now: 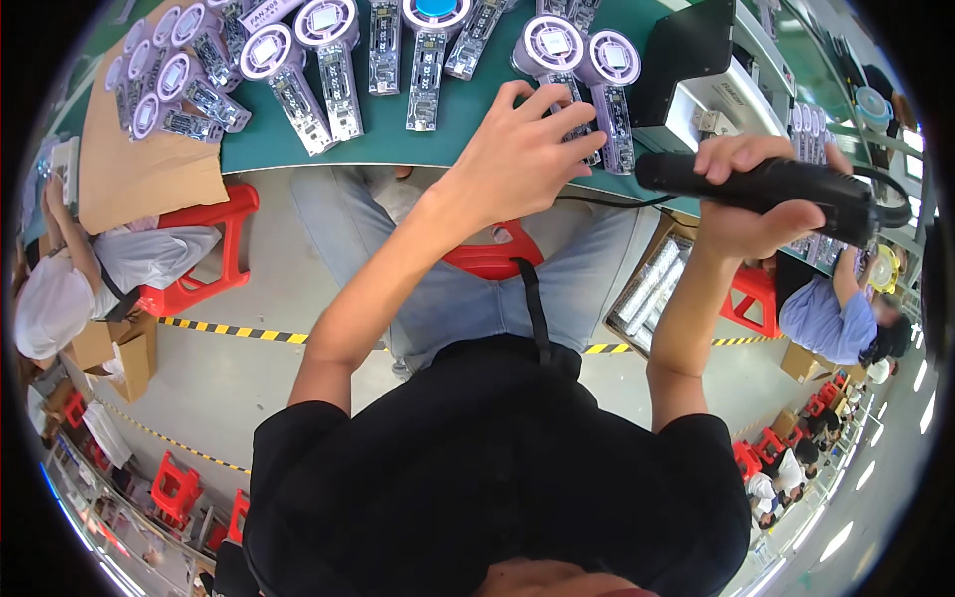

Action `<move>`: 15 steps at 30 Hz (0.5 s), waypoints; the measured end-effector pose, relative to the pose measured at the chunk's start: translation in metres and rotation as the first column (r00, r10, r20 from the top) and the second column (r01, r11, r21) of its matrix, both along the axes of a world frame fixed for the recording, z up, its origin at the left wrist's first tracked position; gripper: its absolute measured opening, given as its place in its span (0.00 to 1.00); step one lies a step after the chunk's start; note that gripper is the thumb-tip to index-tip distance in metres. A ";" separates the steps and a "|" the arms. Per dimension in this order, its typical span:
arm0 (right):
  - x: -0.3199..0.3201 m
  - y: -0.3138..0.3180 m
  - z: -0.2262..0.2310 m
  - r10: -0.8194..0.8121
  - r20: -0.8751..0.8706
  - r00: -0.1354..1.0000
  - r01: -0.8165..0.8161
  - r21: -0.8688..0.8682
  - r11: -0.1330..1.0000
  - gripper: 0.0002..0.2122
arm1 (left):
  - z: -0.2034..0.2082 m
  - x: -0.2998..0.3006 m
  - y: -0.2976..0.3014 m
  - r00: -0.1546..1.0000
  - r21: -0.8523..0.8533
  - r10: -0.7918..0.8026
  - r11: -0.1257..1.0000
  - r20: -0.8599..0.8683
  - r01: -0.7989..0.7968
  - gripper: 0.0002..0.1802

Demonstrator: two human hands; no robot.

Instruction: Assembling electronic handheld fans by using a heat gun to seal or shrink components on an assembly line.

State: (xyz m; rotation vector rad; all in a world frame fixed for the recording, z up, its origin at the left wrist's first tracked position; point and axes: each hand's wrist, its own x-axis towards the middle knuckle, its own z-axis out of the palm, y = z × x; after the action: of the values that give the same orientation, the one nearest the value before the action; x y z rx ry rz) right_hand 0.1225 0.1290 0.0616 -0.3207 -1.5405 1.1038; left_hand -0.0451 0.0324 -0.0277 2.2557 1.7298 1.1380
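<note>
Right grip [744, 227] around tool [771, 191], near table edge [398, 163]

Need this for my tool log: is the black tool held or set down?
Held: the right hand grips the black tool, with fingers over its far side and the thumb along its near side.

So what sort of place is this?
Probably an electronics assembly workshop: devices with exposed circuit boards crowd the green bench, red stools stand about, and black-and-yellow tape marks the floor.
</note>
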 end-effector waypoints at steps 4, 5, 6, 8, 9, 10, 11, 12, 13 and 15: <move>0.004 -0.018 -0.031 0.005 -0.119 0.993 -0.013 -0.072 0.997 0.35 | 0.005 -0.010 0.009 0.996 0.022 -0.079 0.997 -0.045 0.080 0.15; 0.004 -0.022 -0.036 -0.016 -0.117 0.993 0.011 -0.050 0.999 0.35 | 0.006 -0.012 0.009 0.994 0.018 -0.087 0.996 -0.062 0.088 0.15; 0.003 -0.025 -0.041 -0.038 -0.116 0.993 0.035 -0.029 0.999 0.35 | 0.007 -0.015 0.008 0.992 -0.049 -0.115 0.992 -0.055 0.112 0.15; 0.009 -0.026 -0.044 -0.053 -0.123 0.991 0.054 0.007 0.999 0.35 | 0.009 -0.017 0.007 0.990 -0.128 -0.138 0.983 -0.032 0.133 0.15; 0.014 -0.024 -0.044 -0.054 -0.128 0.990 0.050 -0.032 0.998 0.34 | 0.011 -0.014 0.005 0.988 -0.133 -0.147 0.981 -0.042 0.140 0.15; 0.017 -0.023 -0.044 -0.049 -0.137 0.989 0.040 -0.073 0.997 0.33 | 0.013 -0.012 0.001 0.994 -0.162 -0.101 0.982 -0.027 0.096 0.15; 0.018 -0.020 -0.041 -0.083 -0.127 0.988 0.071 -0.094 0.993 0.30 | 0.014 -0.011 -0.002 0.999 -0.191 -0.054 0.980 -0.011 0.050 0.15; 0.018 -0.017 -0.038 -0.088 -0.165 0.982 0.066 -0.134 0.989 0.29 | 0.012 -0.007 -0.004 1.000 -0.159 -0.018 0.987 -0.012 0.016 0.14; 0.019 -0.013 -0.032 -0.097 -0.196 0.976 0.064 -0.167 0.984 0.27 | 0.013 -0.002 -0.004 1.000 -0.159 -0.022 0.987 -0.016 0.019 0.14; 0.014 -0.005 -0.021 -0.051 -0.284 0.958 0.004 -0.161 0.987 0.25 | 0.012 0.004 -0.008 0.998 -0.180 0.060 0.982 0.021 -0.056 0.14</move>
State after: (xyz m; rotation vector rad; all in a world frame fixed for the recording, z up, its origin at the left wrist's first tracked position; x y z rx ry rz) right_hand 0.1366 0.1238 0.0405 -0.2753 -1.1908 1.1980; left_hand -0.0407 0.0242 -0.0156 2.0894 1.8190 0.9730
